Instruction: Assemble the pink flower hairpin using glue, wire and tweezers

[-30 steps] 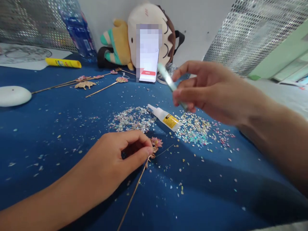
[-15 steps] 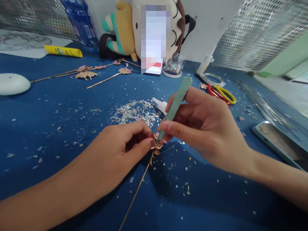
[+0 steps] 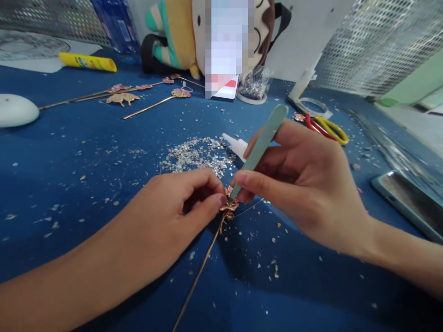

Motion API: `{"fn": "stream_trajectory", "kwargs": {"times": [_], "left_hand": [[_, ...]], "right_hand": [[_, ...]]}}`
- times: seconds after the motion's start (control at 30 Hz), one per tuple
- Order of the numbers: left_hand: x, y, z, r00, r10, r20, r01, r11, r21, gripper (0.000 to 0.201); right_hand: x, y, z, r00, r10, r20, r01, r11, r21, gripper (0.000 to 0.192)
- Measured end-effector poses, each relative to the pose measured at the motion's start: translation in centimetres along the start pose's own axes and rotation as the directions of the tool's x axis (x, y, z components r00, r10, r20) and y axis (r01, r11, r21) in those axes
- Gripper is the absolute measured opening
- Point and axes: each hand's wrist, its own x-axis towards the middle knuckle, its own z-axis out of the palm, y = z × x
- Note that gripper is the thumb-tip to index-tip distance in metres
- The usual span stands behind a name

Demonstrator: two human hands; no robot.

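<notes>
Nearby, glue bottle (image 3: 236,146) beside glitter pile (image 3: 195,157)

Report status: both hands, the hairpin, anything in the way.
Left hand pinching hairpin at its flower head. Right hand gripping tweezers, tip at the flower. Glue bottle and glitter pile lie just behind; nothing blocking.

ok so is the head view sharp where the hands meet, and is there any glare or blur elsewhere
Head view: the left hand and right hand are sharp, as are the green tweezers at the gold hairpin; soft shadows fall under both arms on the blue cloth; the mesh panel glints brightly; a pixelated block covers the phone; edges bow from the wide lens.
</notes>
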Motion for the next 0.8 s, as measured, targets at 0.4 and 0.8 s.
{"fn": "stream_trajectory", "kwargs": {"times": [0.4,0.8], "left_hand": [[0.4,0.6,-0.3,0.999,-0.041,-0.015,0.042,0.998,0.053,0.025],[1.0,1.9,0.0,0.994,-0.112,-0.009,0.112,0.979,0.172,0.023]], "right_hand": [[0.3,0.1,0.5,1.0,0.015,-0.028,-0.011,0.99,0.14,0.04],[0.4,0.2,0.4,0.999,0.011,-0.035,-0.006,0.991,0.136,0.035]]}}
